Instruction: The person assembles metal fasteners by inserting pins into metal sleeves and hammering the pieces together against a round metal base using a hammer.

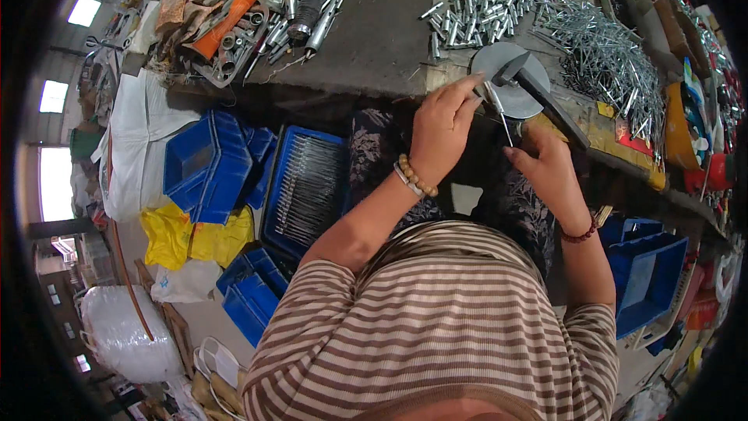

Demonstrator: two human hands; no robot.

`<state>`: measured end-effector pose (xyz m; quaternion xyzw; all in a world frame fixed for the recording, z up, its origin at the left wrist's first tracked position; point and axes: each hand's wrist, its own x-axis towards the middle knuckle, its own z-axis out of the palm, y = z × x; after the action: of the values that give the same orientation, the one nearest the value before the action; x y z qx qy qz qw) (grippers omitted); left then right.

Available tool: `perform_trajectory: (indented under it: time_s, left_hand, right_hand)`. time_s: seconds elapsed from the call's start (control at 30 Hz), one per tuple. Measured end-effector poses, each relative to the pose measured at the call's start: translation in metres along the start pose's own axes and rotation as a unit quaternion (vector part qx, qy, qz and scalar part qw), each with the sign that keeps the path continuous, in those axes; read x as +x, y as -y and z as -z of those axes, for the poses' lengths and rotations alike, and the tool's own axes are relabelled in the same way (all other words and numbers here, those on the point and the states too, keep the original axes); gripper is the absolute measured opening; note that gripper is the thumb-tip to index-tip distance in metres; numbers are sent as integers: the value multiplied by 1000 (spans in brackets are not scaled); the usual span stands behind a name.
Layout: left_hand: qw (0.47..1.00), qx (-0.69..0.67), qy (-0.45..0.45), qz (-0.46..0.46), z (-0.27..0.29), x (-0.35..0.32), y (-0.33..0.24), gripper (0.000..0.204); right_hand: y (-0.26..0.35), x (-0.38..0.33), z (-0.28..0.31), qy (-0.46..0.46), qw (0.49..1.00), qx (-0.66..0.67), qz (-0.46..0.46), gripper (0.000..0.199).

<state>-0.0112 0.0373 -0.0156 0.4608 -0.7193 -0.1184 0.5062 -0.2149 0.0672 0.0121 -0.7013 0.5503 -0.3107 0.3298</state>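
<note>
A thin metal rod with a silver sleeve (496, 104) slants between my two hands, just over the bench edge. At its upper, sleeved end, the thumb and forefinger of my left hand (441, 126) close in on it. My right hand (550, 162) pinches near the narrow lower end; part of its grip is hidden. Behind the rod, a round grey metal disc (492, 58) lies on the bench. A hammer (549, 100) rests across it, its head on the disc and its dark handle angling down to the right, above my right hand.
Silver sleeves (499, 1) and a heap of thin metal rods (612, 54) cover the bench beyond. Tools and an orange-handled item (224, 27) lie at far left. Blue bins stand low on both sides; one bin (270, 228) holds many rods. A yellow bag (183, 238) sits at left.
</note>
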Motion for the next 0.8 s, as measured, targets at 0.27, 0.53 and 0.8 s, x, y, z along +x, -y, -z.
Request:
perform_trajectory:
  time_s: [0.27,0.53,0.8]
  left_hand:
    - [846,-373,57,376,0,-18,-12,53]
    - [884,-331,-63,324,44,-61,16,56]
    - [818,-52,-182,543,199,-220,78,52]
  right_hand:
    - [22,-10,-26,86,964,209,-142,16]
    - [8,-23,-76,111,942,282,-142,43]
    - [-6,-19,-83,244,938,193,-150,44]
